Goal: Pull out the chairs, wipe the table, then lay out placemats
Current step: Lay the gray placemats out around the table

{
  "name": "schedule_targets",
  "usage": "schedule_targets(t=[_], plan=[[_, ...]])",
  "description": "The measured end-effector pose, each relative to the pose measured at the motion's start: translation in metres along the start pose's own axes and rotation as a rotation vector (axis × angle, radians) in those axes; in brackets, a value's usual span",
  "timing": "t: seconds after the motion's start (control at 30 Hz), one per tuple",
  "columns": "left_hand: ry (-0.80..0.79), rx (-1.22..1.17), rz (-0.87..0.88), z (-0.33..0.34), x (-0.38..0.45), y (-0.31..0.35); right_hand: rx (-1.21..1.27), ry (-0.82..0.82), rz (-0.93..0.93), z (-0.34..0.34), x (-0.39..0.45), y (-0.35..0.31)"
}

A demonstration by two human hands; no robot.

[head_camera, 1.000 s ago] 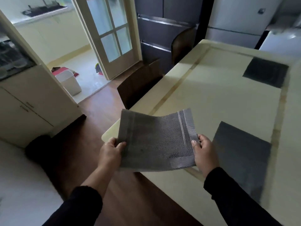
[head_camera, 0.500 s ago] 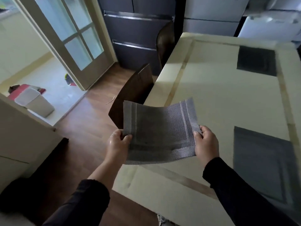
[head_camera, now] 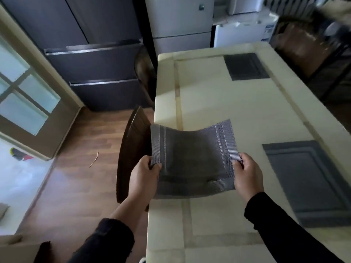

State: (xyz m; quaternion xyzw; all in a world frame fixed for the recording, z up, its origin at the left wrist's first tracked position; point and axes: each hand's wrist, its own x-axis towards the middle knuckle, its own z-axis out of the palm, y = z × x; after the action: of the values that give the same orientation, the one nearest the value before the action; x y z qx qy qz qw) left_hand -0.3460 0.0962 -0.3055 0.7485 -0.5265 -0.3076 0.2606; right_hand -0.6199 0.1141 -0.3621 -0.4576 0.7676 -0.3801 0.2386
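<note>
Third mat about to go down.
Left hand [head_camera: 145, 174] and right hand [head_camera: 247, 173] each grip a side of the gray placemat [head_camera: 191, 160], held over the bench [head_camera: 218, 103] edge; near mat [head_camera: 311, 181] and far mat [head_camera: 246, 66] already lie flat, with a chair [head_camera: 133, 149] pulled out.

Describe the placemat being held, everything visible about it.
The held placemat is a grey, woven-looking rectangle with paler stripes near its two side edges. It is flexible: it sags in the middle and curves up at the sides. The left hand pinches its left edge, the right hand its right edge. It appears to hang just above the near left part of the table, its left edge out over the chair.
</note>
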Motion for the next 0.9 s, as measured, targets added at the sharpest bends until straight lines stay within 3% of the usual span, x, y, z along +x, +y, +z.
schedule_targets(t=[0.2, 0.47, 0.9], plan=[[-0.234, 0.042, 0.225, -0.030, 0.048, -0.009, -0.024, 0.286, 0.135, 0.021, -0.069, -0.026], [-0.371, 0.063, 0.359, -0.058, 0.060, -0.015, -0.003, 0.442, 0.235, 0.034, -0.142, -0.053], [-0.472, 0.110, 0.540, -0.056, 0.101, 0.006, 0.009, 0.603, 0.299, 0.050, -0.146, -0.085]])
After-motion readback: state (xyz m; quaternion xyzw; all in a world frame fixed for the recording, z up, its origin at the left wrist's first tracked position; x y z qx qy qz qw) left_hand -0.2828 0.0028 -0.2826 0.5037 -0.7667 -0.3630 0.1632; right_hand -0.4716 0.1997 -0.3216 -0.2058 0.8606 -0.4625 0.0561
